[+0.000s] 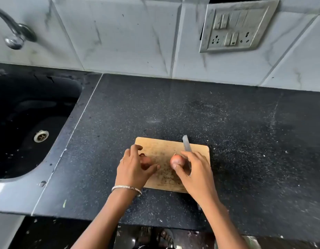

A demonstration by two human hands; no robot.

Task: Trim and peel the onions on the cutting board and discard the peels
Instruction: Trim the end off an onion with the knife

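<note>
Left hand [133, 164] is cupped loosely over one onion [146, 162], grip can't be told; other onion [177, 161] is pinched by right hand [195, 175].

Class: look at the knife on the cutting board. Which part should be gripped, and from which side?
Probably the handle, from the near side: the knife points its blade away past the far edge of the cutting board, and the handle runs back under the right hand.
</note>
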